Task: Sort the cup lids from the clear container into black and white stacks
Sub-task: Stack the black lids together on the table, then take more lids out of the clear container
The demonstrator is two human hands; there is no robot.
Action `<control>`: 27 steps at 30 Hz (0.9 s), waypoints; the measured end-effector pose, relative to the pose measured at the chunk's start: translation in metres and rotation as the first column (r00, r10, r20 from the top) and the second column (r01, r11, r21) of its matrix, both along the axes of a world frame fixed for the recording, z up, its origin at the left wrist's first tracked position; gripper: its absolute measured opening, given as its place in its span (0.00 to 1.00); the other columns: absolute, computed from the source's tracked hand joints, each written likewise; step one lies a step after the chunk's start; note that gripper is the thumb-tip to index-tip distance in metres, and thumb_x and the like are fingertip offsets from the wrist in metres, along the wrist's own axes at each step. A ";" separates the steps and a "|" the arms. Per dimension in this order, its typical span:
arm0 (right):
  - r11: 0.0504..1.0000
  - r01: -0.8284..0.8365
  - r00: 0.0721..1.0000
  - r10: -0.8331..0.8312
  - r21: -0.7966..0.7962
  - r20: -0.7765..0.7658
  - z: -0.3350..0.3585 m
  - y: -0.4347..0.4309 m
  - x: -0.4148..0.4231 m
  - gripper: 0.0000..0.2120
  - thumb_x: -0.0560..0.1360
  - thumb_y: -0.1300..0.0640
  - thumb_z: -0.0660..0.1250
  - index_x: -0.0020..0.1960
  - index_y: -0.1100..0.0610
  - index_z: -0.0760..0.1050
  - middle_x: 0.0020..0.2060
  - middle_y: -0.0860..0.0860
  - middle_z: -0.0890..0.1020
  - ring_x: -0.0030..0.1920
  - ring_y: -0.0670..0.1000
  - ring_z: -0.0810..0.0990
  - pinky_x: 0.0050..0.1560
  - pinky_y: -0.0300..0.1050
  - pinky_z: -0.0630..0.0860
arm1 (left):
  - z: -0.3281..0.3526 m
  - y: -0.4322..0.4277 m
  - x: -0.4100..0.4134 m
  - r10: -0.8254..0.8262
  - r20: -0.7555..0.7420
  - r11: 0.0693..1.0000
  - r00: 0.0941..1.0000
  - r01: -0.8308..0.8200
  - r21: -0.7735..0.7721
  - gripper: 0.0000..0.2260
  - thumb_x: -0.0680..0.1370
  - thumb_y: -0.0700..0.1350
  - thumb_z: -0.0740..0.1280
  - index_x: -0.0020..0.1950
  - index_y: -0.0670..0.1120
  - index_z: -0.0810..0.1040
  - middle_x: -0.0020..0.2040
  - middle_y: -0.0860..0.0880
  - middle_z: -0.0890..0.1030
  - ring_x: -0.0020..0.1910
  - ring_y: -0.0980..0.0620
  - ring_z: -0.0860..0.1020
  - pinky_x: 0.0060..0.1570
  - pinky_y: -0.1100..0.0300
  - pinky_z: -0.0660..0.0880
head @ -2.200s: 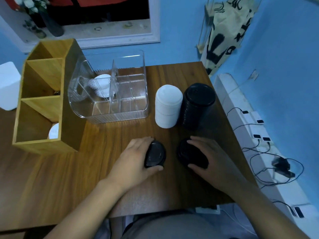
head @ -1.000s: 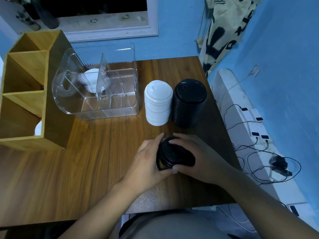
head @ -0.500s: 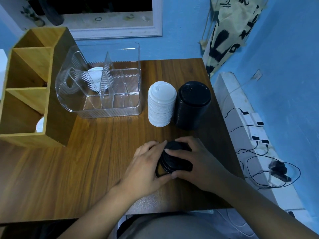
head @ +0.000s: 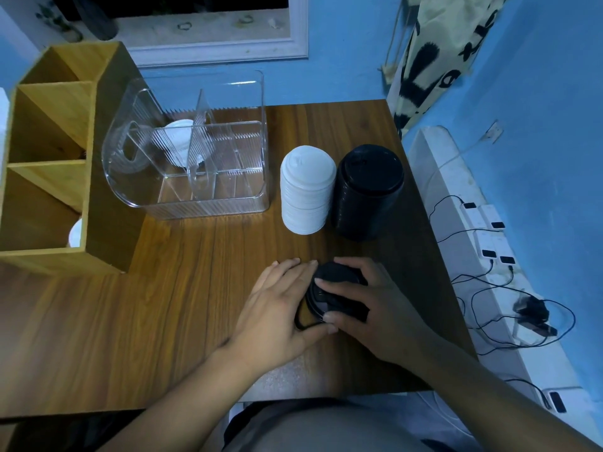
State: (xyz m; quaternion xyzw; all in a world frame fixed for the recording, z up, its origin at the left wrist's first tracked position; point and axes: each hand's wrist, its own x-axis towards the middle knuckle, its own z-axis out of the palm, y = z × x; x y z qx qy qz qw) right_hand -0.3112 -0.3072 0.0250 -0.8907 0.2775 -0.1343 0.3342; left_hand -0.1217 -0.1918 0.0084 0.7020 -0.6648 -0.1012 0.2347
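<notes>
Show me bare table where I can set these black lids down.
Widest bare wood: left of the left hand, in front of the wooden organizer and clear container. A narrower strip runs between container and hands. Crowded right: white stack, black stack, right hand on the black lids.

A ribbed, glossy clear plastic container sits on a smooth wood-grain table. Beside it, matt white lids, glossy black lids and a pale wooden shelf.

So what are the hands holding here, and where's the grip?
Black lids, by the rims: left hand pressed against their left side, right hand curled over the top.
</notes>
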 end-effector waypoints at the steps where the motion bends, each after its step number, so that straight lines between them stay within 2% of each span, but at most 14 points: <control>1: 1.000 0.004 1.000 -0.004 -0.003 -0.007 0.000 0.002 0.000 0.25 0.73 0.35 0.63 0.70 0.34 0.70 0.71 0.37 0.63 0.71 0.42 0.62 0.68 0.42 0.64 | 0.000 0.000 0.000 -0.002 0.005 1.000 1.000 0.002 0.008 0.43 0.74 0.71 0.68 0.80 0.45 0.66 0.74 0.52 0.72 0.77 0.52 0.65 0.79 0.50 0.56; 5: 1.000 0.026 0.999 -0.026 -0.003 -0.025 0.002 0.000 -0.008 0.24 0.76 0.36 0.64 0.71 0.35 0.69 0.75 0.37 0.60 0.74 0.42 0.59 0.71 0.46 0.65 | 0.004 0.000 0.000 -0.025 0.053 0.999 0.998 0.022 0.046 0.42 0.76 0.72 0.65 0.81 0.46 0.64 0.76 0.52 0.70 0.78 0.52 0.63 0.79 0.49 0.56; 9: 0.994 0.108 0.989 -0.108 -0.003 -0.105 0.016 -0.017 -0.024 0.23 0.78 0.42 0.66 0.71 0.33 0.66 0.77 0.36 0.55 0.76 0.40 0.53 0.74 0.47 0.59 | 0.009 0.004 0.010 -0.027 0.099 0.996 0.995 0.017 0.093 0.43 0.76 0.74 0.62 0.82 0.48 0.62 0.78 0.53 0.67 0.79 0.53 0.60 0.80 0.50 0.53; 11: 0.994 0.108 0.983 -0.112 -0.033 -0.149 0.021 -0.022 -0.029 0.24 0.78 0.42 0.65 0.72 0.34 0.65 0.78 0.35 0.52 0.78 0.40 0.49 0.76 0.49 0.57 | 0.014 0.008 0.021 -0.008 0.111 0.995 0.994 -0.003 0.099 0.42 0.75 0.74 0.63 0.81 0.48 0.64 0.78 0.53 0.68 0.79 0.53 0.61 0.79 0.49 0.56; 13: 0.990 0.112 0.985 -0.122 -0.088 -0.125 0.026 -0.023 -0.028 0.25 0.77 0.39 0.64 0.73 0.36 0.65 0.77 0.35 0.52 0.78 0.40 0.47 0.76 0.47 0.54 | 0.018 0.012 0.033 0.012 0.135 0.994 0.991 -0.027 0.107 0.42 0.75 0.74 0.64 0.80 0.48 0.66 0.77 0.53 0.69 0.78 0.52 0.63 0.78 0.48 0.59; 14: 0.985 0.136 0.987 -0.144 -0.110 -0.073 0.030 -0.023 -0.027 0.25 0.77 0.38 0.63 0.73 0.39 0.67 0.77 0.35 0.54 0.79 0.41 0.50 0.75 0.46 0.55 | 0.021 0.015 0.040 0.025 0.148 0.993 0.989 -0.042 0.109 0.41 0.75 0.73 0.64 0.79 0.48 0.67 0.76 0.52 0.70 0.77 0.51 0.64 0.78 0.48 0.60; 16: 0.970 0.175 0.983 -0.163 -0.169 0.083 0.037 -0.016 -0.019 0.21 0.78 0.41 0.64 0.69 0.45 0.73 0.75 0.41 0.64 0.76 0.46 0.60 0.72 0.49 0.63 | 0.026 0.022 0.054 0.054 0.175 0.992 0.983 -0.073 0.105 0.39 0.75 0.73 0.65 0.78 0.48 0.70 0.74 0.52 0.72 0.76 0.51 0.66 0.77 0.49 0.62; 18: 0.949 0.106 0.984 -0.059 -0.297 0.166 0.041 0.002 -0.001 0.17 0.77 0.47 0.66 0.63 0.50 0.78 0.69 0.46 0.73 0.72 0.49 0.69 0.70 0.54 0.70 | 0.032 0.029 0.068 0.087 0.203 0.989 0.975 -0.108 0.096 0.37 0.75 0.72 0.65 0.75 0.48 0.73 0.72 0.52 0.75 0.74 0.51 0.68 0.76 0.50 0.64; 20: 0.914 -0.043 0.982 0.113 -0.404 0.150 0.037 0.025 0.028 0.12 0.76 0.50 0.68 0.58 0.51 0.80 0.64 0.47 0.78 0.69 0.49 0.72 0.70 0.56 0.69 | 0.040 0.035 0.083 0.123 0.230 0.987 0.965 -0.144 0.074 0.34 0.76 0.70 0.65 0.73 0.48 0.75 0.70 0.52 0.76 0.73 0.50 0.70 0.75 0.51 0.66; 22: 0.898 -0.147 0.963 0.225 -0.414 0.146 0.033 0.040 0.061 0.09 0.76 0.52 0.68 0.56 0.50 0.81 0.61 0.46 0.79 0.67 0.48 0.74 0.71 0.54 0.67 | 0.049 0.038 0.101 0.154 0.247 0.984 0.957 -0.171 0.049 0.31 0.76 0.68 0.66 0.71 0.48 0.77 0.68 0.52 0.78 0.71 0.50 0.72 0.73 0.52 0.68; 27: 0.890 -0.217 0.958 0.273 -0.401 0.088 0.047 0.040 0.145 0.12 0.78 0.51 0.63 0.60 0.49 0.79 0.60 0.45 0.79 0.63 0.45 0.74 0.71 0.47 0.67 | 0.079 0.038 0.149 0.190 0.297 0.981 0.936 -0.190 -0.029 0.28 0.77 0.62 0.68 0.70 0.46 0.77 0.64 0.51 0.78 0.67 0.49 0.72 0.70 0.56 0.68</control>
